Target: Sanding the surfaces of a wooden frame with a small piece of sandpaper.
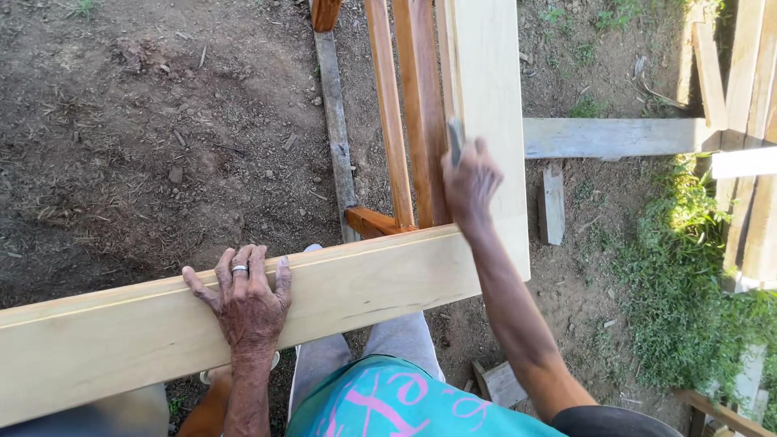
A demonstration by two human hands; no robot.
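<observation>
Ground: bare dirt [146,121], grass at right; weathered plank [615,136] lay far right
Near board: pale board [121,340] ran left to right across the lap
Left hand [247,303]: fingers spread flat on its far edge
Right hand [469,182]: fingers clamped on a small grey tool [455,142], kind unclear, against the upright pale board [490,97], beside brown rails [421,105]
Technique: judged best to keep left pressure firm; short, controlled strokes

Pale yellow plank [356,283], reddish-brown slats [421,113], teal shirt [388,405] with pink lettering
</observation>
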